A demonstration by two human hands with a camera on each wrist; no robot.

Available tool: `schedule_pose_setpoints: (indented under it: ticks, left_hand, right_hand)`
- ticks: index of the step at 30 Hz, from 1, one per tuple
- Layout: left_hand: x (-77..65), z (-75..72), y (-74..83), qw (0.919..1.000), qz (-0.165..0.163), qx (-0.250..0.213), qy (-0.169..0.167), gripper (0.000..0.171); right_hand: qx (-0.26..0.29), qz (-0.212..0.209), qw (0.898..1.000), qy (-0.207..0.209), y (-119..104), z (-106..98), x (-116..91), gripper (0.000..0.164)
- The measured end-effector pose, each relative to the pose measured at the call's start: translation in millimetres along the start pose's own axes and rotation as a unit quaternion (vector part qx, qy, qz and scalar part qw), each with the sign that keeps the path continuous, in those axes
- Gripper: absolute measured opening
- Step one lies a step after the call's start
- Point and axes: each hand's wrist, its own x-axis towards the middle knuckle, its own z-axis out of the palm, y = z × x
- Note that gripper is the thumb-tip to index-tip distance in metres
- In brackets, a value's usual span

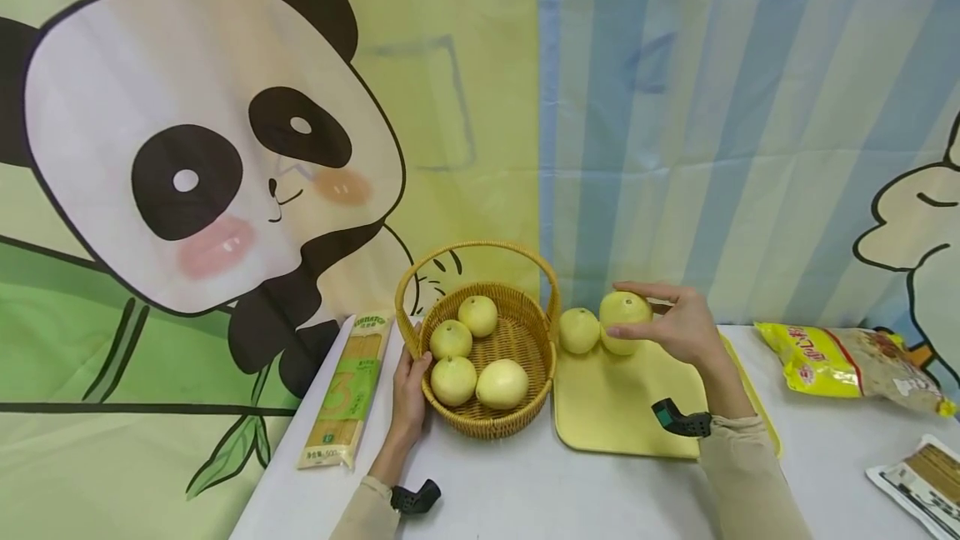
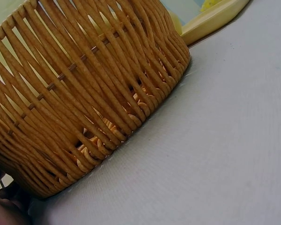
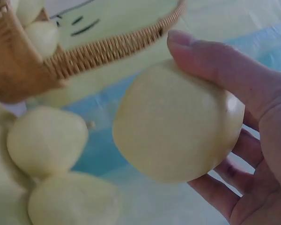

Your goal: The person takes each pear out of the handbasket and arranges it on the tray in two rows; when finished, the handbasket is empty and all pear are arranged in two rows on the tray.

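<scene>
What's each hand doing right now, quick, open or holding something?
Left hand: against the basket, fingers partly hidden; can't tell whether it's closed.
Right hand: holding a pale yellow-green fruit.

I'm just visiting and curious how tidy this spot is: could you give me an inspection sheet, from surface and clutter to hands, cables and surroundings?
Surface: white table, with a yellow tray on it.
Job's things: basket upright, four fruits inside; two fruits on the tray.
Clutter: noodle pack left of the basket; yellow bag right of the tray; another pack at the near right, partly out of frame.
Hands: left hand touches the basket's side; right hand grips a fruit above the tray.
Cables: nothing seen.
Surroundings: backdrop with a printed panda.
</scene>
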Motion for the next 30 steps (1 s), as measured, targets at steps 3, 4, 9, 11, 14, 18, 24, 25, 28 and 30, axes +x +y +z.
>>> schedule_pose_setpoints:
  ticks: [3, 4, 9, 11, 14, 18, 24, 25, 28, 30]
  left_hand:
    - [1.0, 0.1, 0.2, 1.0000, 0.000, -0.002, -0.001, 0.059]
    - [1.1, 0.0, 0.3, 1.0000, 0.000, -0.002, -0.001, 0.059]
    - [0.8, 0.5, 1.5, 1.0000, -0.002, -0.003, -0.001, 0.060]
    - [0.9, 0.7, 1.6, 1.0000, -0.004, -0.003, 0.000, 0.059]
    - [0.4, 0.8, 1.4, 1.0000, -0.005, -0.002, 0.000, 0.059]
    - [-0.1, 0.6, 1.0, 1.0000, -0.004, 0.000, 0.001, 0.059]
    - [-0.4, 0.7, 1.9, 1.0000, -0.006, -0.002, -0.001, 0.060]
    - [-0.4, 0.8, 2.1, 1.0000, -0.007, -0.002, -0.001, 0.060]
    - [-0.1, 1.0, 2.1, 1.0000, -0.006, -0.003, -0.002, 0.061]
    - [0.4, 1.1, 2.0, 1.0000, -0.004, -0.005, -0.002, 0.061]
  right_hand:
    - [-0.014, 0.030, 0.999, 0.014, 12.0, -14.8, -2.2, 0.062]
    - [-0.015, 0.039, 0.999, 0.016, 17.0, -19.1, -3.1, 0.063]
    - [-0.003, 0.079, 0.997, 0.019, 42.9, -36.1, -6.5, 0.065]
    - [-0.001, 0.092, 0.996, 0.021, 51.8, -40.6, -7.6, 0.065]
    - [-0.013, 0.109, 0.994, 0.020, 64.8, -44.5, -9.3, 0.066]
    - [-0.018, 0.122, 0.992, 0.005, 85.3, -43.9, -10.6, 0.067]
    - [-0.014, 0.141, 0.990, -0.023, 113.4, -35.4, -11.5, 0.071]
    - [-0.010, 0.142, 0.989, -0.028, 116.4, -34.1, -11.6, 0.072]
    - [0.008, 0.141, 0.989, -0.043, 122.5, -32.1, -12.5, 0.074]
    - [0.020, 0.141, 0.989, -0.050, 124.9, -32.0, -13.3, 0.075]
